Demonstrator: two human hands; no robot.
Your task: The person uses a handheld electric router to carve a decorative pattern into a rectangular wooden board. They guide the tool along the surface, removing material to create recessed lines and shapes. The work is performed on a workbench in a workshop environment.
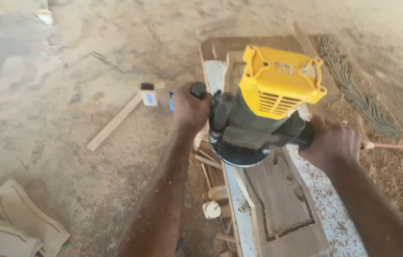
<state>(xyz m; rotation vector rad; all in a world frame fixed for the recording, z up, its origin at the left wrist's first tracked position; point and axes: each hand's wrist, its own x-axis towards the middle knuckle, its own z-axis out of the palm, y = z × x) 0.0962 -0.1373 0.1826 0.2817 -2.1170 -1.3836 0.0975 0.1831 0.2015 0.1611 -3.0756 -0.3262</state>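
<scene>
A wood router (258, 114) with a yellow top cap and a dark body stands on a long wooden board (282, 200) that carries a routed groove outline. My left hand (190, 110) is shut on the router's left black handle. My right hand (332, 143) is shut on the right handle. The round base of the tool rests at the board's left edge. The bit under the base is hidden.
The board lies on a white, dust-covered bench top (334, 219). Sawdust covers the right side. A carved ornamental strip (358, 95) lies at far right. On the sandy floor lie a wooden slat (113, 124), a small box (148, 95), curved wooden pieces (16, 223) and offcuts (215, 195).
</scene>
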